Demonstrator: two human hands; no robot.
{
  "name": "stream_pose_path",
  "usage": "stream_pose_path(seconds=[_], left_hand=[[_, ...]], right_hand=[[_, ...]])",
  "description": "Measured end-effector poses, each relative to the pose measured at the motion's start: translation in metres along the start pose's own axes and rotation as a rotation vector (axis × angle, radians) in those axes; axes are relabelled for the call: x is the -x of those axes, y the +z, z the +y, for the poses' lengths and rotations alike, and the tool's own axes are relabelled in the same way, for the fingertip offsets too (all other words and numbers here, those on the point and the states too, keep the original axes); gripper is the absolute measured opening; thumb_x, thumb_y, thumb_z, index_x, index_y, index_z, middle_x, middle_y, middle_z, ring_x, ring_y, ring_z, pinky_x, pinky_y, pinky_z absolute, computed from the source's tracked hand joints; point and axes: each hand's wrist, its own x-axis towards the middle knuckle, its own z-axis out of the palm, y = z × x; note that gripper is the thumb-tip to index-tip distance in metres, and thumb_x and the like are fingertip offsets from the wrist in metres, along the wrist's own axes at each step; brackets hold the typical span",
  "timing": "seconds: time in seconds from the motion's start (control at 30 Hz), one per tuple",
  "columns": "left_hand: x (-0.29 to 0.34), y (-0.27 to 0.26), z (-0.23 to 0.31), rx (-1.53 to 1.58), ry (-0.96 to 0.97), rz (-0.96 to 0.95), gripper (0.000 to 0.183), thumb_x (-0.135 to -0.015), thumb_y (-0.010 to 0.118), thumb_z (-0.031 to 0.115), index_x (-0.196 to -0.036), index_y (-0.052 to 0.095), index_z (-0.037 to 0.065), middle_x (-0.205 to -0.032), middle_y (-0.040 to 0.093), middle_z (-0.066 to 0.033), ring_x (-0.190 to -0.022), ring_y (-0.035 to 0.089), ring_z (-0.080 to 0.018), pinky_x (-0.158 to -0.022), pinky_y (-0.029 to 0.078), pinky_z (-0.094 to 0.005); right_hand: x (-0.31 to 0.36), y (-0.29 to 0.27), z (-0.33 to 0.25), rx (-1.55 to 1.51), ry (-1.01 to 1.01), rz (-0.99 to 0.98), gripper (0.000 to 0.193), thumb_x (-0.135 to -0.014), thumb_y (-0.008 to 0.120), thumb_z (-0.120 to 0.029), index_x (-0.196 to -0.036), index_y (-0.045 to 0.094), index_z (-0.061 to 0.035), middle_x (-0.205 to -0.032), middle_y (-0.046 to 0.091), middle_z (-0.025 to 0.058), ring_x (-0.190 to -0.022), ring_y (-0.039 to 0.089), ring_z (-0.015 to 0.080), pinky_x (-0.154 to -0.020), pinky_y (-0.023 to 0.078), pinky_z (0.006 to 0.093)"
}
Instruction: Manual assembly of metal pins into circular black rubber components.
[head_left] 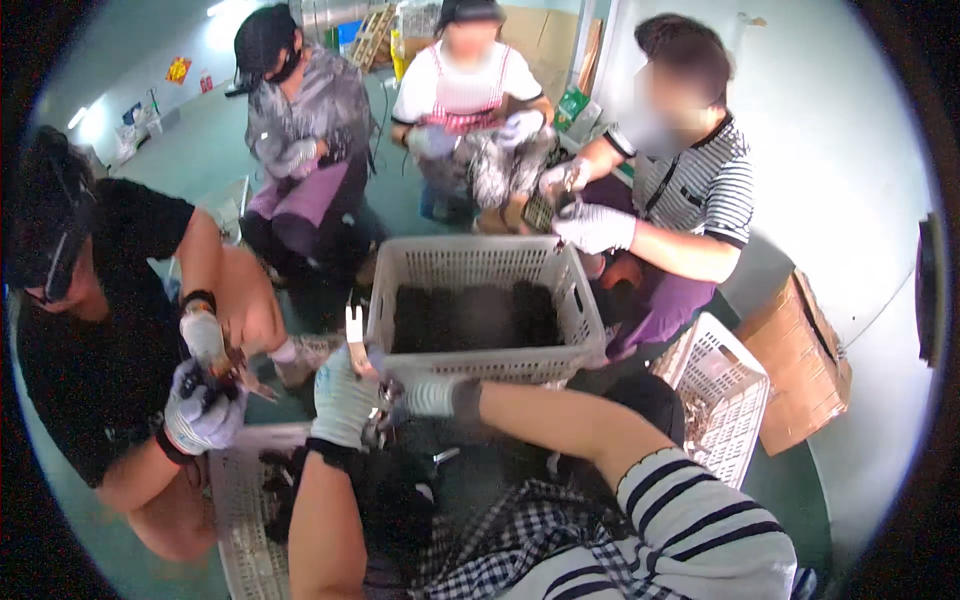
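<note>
My left hand [345, 402], in a pale knitted glove, is closed round a pale fork-tipped piece [354, 328]; its two white prongs point up past the fingers. Close beside it on the right, my right hand [428, 395] wears a similar glove with a dark grey cuff. Its fingers are curled and smeared, and what they grip cannot be made out. A small shiny, metallic-looking thing [378, 418] shows between and just below the two hands. Below them a dark, fluffy-looking mass [395, 500] lies by my checked cloth [520, 525].
Ahead stands a white slotted crate [480, 368] with dark clumps inside. Another crate [228, 500] is at lower left, a third [735, 400] at right beside a cardboard box [800, 370]. Several gloved co-workers sit around; one co-worker's hand [205, 415] is close on my left.
</note>
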Motion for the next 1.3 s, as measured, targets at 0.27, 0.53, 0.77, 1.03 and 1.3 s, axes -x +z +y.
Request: stream_pose_path(seconds=[0.27, 0.53, 0.77, 1.03, 1.3], left_hand=[[-0.011, -0.005, -0.024, 0.121, -0.043, 0.072, 0.017, -0.088, 0.062, 0.018, -0.097, 0.066, 0.004, -0.080, 0.066, -0.0086, -0.073, 0.062, -0.0174, -0.066, 0.048, -0.0294], [-0.009, 0.005, -0.035, 0.234, -0.083, 0.047, 0.023, -0.089, 0.063, 0.023, -0.095, 0.067, 0.002, -0.078, 0.066, -0.0038, -0.069, 0.058, -0.0099, -0.064, 0.047, -0.0272], [-0.005, 0.009, -0.039, 0.070, -0.015, 0.059, 0.025, -0.089, 0.063, 0.025, -0.095, 0.066, 0.000, -0.078, 0.066, -0.0050, -0.064, 0.058, -0.0125, -0.061, 0.046, -0.0277], [-0.003, -0.013, 0.119, 0.650, -0.101, -0.048, 0.033, -0.096, 0.051, 0.024, -0.117, 0.058, -0.002, -0.101, 0.065, -0.0093, -0.090, 0.064, -0.0167, -0.080, 0.052, -0.0318], [-0.038, 0.032, 0.132, 1.125, -0.265, -0.107, 0.028, -0.093, 0.057, 0.020, -0.111, 0.058, -0.001, -0.097, 0.066, -0.0118, -0.085, 0.066, -0.0201, -0.078, 0.054, -0.0317]], right_hand=[[0.070, -0.072, -0.064, 0.600, 0.011, -0.076, 0.054, -0.081, 0.063, -0.021, -0.129, 0.048, -0.0023, -0.113, 0.063, 0.0181, -0.102, 0.061, 0.0265, -0.091, 0.046, 0.0347], [0.169, -0.133, -0.068, 0.385, 0.204, -0.006, 0.050, -0.084, 0.063, -0.020, -0.128, 0.050, -0.0005, -0.119, 0.061, 0.0148, -0.112, 0.055, 0.0235, -0.099, 0.041, 0.0345], [0.191, -0.177, -0.071, 0.676, 0.105, 0.260, 0.042, -0.086, 0.062, -0.021, -0.123, 0.053, -0.0029, -0.106, 0.065, 0.0129, -0.102, 0.061, 0.0234, -0.089, 0.048, 0.0333], [0.191, -0.203, -0.084, 0.530, 0.199, 0.245, 0.041, -0.091, 0.059, -0.024, -0.126, 0.052, -0.0049, -0.105, 0.063, 0.0084, -0.100, 0.058, 0.0162, -0.089, 0.047, 0.0302], [0.178, -0.205, -0.077, 0.510, 0.207, 0.203, 0.039, -0.092, 0.058, -0.024, -0.126, 0.051, -0.0062, -0.106, 0.061, 0.0071, -0.102, 0.056, 0.0143, -0.090, 0.046, 0.0301]])
